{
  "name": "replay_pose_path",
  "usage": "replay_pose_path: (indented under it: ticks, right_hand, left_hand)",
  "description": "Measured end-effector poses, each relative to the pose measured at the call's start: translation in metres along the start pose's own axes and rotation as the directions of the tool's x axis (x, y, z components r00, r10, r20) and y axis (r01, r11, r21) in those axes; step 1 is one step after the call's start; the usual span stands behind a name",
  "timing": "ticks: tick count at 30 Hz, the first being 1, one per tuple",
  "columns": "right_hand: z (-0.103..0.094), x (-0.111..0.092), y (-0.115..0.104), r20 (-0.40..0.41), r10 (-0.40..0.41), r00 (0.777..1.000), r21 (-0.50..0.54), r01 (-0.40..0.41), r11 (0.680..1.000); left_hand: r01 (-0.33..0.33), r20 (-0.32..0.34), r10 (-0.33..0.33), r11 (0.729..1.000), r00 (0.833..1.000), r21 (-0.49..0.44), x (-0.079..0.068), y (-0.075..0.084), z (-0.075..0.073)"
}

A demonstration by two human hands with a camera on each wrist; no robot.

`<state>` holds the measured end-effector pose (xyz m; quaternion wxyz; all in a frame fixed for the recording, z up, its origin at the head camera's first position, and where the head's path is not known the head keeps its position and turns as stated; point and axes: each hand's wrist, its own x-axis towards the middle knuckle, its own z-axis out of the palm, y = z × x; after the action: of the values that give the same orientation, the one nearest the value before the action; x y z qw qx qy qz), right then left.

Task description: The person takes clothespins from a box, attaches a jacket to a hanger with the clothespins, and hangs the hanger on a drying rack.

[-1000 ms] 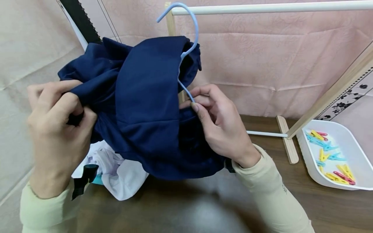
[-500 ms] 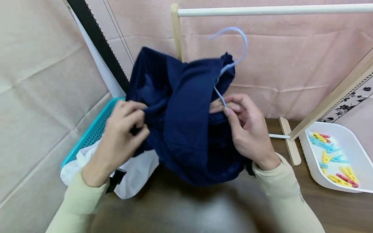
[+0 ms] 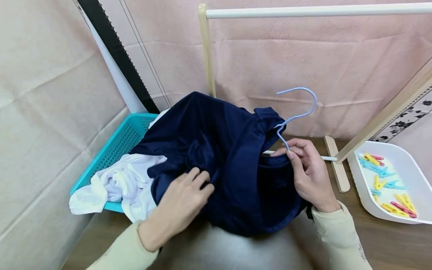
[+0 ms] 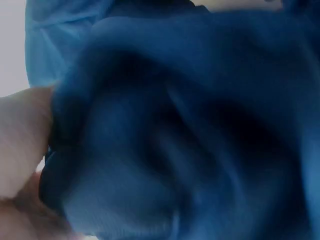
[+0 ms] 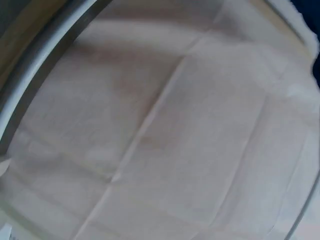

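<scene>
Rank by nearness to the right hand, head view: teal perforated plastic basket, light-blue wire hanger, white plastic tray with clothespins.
1. Light-blue wire hanger: pinched in the right hand.
2. White plastic tray: off to the right.
3. Teal perforated plastic basket: on the left, past the navy cloth garment.

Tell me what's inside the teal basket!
White cloth lies in the teal basket and droops over its front rim. The navy garment hides the basket's right side, and the cloth covers much of the bottom, so anything underneath can't be seen.
</scene>
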<state>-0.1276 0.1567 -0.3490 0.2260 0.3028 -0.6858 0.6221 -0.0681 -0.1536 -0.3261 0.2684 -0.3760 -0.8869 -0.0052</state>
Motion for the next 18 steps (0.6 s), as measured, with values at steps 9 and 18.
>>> replay_pose_path:
  ticks: [9,18]
  right_hand:
    - [-0.010,-0.002,0.010,0.022,-0.006,1.000,-0.084,0.008,0.996]
    - [-0.017,-0.001,0.012,0.002,0.009,1.000,-0.241,-0.008,0.971]
  left_hand:
    - [0.340,-0.220,-0.397,0.905,0.891,-0.255,0.013,0.055,0.022]
    - [0.579,0.056,-0.587,0.774,0.808,-0.256,0.020,0.069,0.074]
